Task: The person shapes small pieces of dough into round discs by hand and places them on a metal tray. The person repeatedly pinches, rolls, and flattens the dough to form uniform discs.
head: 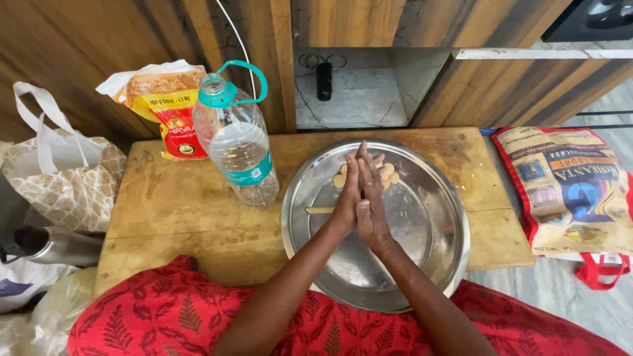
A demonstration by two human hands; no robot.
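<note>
The left hand (347,198) and the right hand (371,201) are pressed flat together, palm to palm, fingers pointing away from the person, over a big round steel plate (435,198) on a low wooden table (178,198). Whether a bit of dough sits between the palms cannot be seen — they hide it. Just past the fingertips, at the far side of the plate, lie a few small pale dough balls (390,173), close together and touching. A thin rolled dough stick (320,210) lies on the plate to the left of the hands. The dough looks soft and light, the kind that squashes and bends with a small push, and maybe a little sticky, so a gentle pinch with the fingertips around a ball's sides would be the way to pick one up. A hard squeeze would flatten it. The stick looks easy to break, so it is best lifted from under its middle. To the left of the plate stands a clear plastic water bottle (239,148) with a teal cap hanging open. Behind it, at the far left, leans a bag of flour (166,105). A printed sack (570,191) lies on the floor to the right.
</note>
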